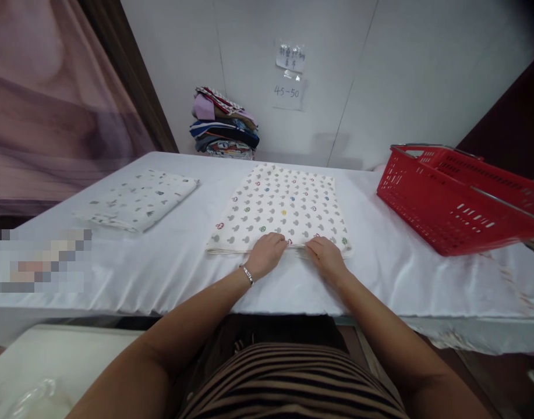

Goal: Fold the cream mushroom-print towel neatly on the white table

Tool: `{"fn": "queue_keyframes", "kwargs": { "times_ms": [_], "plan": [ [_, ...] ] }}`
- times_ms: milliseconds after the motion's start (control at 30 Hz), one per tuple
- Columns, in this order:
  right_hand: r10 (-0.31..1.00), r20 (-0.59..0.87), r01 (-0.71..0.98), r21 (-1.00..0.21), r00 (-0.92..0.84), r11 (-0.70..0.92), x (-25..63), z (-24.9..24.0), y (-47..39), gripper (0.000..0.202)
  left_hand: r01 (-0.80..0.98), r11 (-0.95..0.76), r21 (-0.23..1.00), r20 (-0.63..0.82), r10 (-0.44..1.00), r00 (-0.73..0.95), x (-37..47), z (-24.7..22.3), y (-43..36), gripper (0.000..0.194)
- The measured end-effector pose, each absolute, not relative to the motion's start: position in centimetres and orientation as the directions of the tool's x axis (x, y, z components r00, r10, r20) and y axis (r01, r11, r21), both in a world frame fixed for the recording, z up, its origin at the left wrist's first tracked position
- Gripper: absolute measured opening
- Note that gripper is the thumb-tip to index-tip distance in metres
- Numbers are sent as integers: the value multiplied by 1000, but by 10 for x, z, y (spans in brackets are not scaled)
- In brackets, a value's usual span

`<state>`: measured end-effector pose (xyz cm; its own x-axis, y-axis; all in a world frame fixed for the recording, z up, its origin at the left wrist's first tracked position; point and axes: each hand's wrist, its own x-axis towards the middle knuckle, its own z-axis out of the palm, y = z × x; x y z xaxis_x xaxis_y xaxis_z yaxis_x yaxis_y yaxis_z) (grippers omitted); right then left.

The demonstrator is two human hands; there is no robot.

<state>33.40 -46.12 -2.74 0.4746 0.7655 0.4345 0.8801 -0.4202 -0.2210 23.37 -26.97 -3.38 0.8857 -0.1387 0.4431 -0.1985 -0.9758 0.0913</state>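
Observation:
A folded white cloth (288,203) lies flat in front of me, printed with small grey mushroom-like shapes and a few red, green, blue and yellow ones. My left hand (267,254), with a bracelet at the wrist, grips its near edge just left of the middle. A short way to the right, my right hand (326,258) holds the same edge, fingers curled over it. Both thumbs are mostly hidden. Several layers show along the near fold. Off to the left rests another folded white cloth (144,198) with scattered dark and green motifs, apart from both hands.
White fabric covers the table (183,279). A red plastic basket (450,201) stands at the right. Behind the table's far edge rises a stack of folded fabrics (225,125) by the wall, near paper signs (288,93). A blurred-out item (42,262) lies at the left.

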Motion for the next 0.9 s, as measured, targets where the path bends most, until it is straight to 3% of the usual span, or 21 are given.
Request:
{"fn": "queue_keyframes", "kwargs": {
  "times_ms": [167,467,900],
  "plan": [
    [763,448,884,-231,467,-406,334,-32,-458,27,-278,-960,8,454,-245,857,229,-38,-280,22],
    [743,490,888,-207,457,-410,330,-40,-458,27,-330,-943,39,389,-290,875,243,-36,-279,28],
    [848,394,935,-152,355,-321,323,-43,-466,23,-261,-955,138,465,-170,869,235,-48,-279,27]
  ]
}}
